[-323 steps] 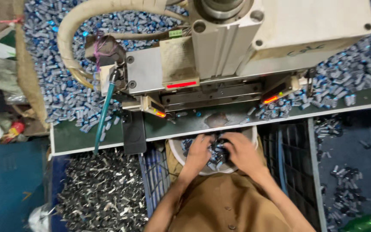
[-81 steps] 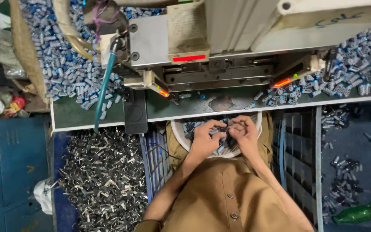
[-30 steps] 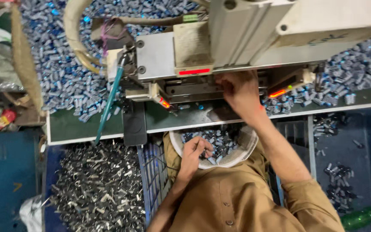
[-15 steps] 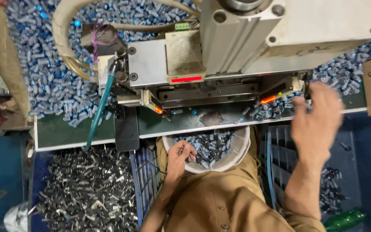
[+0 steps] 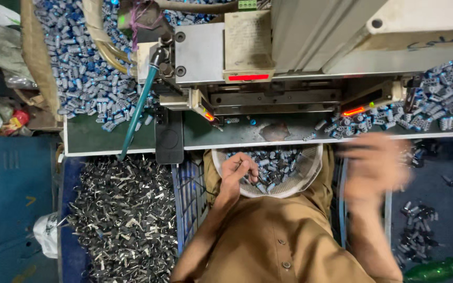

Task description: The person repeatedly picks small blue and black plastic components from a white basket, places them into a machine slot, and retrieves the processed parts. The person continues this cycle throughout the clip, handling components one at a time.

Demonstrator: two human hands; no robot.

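Note:
A white bowl (image 5: 310, 175) rests on my lap, filled with several small blue and dark cylinder parts (image 5: 276, 162). My left hand (image 5: 238, 169) lies in the bowl's left side, its fingers curled around a few of those parts. My right hand (image 5: 376, 165) hangs to the right of the bowl, just below the green bench edge (image 5: 106, 140). It is blurred by motion, its fingers look spread, and nothing shows in it. Above the bowl stands a grey press machine (image 5: 289, 57) with red lights.
Heaps of blue cylinder parts (image 5: 87, 78) cover the bench left and right of the machine. A pile of dark metal pieces (image 5: 124, 215) fills a bin at lower left. A blue crate (image 5: 187, 194) stands beside my left arm. A green bottle (image 5: 433, 271) lies at lower right.
My right hand has dropped from the machine's right side to beside the bowl. My left hand stays in the bowl, fingers now closed over parts.

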